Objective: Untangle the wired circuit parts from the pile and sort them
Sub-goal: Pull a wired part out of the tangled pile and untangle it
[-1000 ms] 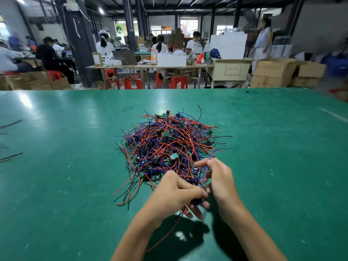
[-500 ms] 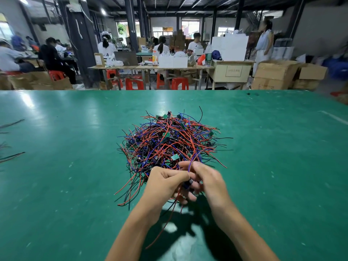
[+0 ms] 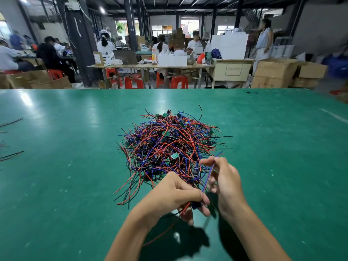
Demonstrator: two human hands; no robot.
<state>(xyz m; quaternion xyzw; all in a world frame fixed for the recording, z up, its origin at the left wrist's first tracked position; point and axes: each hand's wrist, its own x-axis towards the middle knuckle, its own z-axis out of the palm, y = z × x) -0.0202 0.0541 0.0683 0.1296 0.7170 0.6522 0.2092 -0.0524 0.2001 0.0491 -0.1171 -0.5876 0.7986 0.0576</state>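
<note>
While half a second ago both hands sat together at the pile's near edge, they have since drawn back toward six o'clock. On the green desk [image 3: 56, 176], the left hand [image 3: 175, 193] grips a small dark circuit part [image 3: 195, 204]; the right hand [image 3: 226, 181] pinches its blue wire [image 3: 209, 178], pulled taut toward one o'clock. Wire pile [image 3: 169, 146] lies centre. No readable writing.

1. We see a green table [image 3: 75, 166] with a smooth mat top, faintly glossy where lamps reflect
2. We note the pile [image 3: 169, 146] of plastic-sheathed wires, slightly shiny
3. We see matt brown cardboard boxes [image 3: 273, 72]
4. We see glossy red plastic stools [image 3: 178, 81]
</note>
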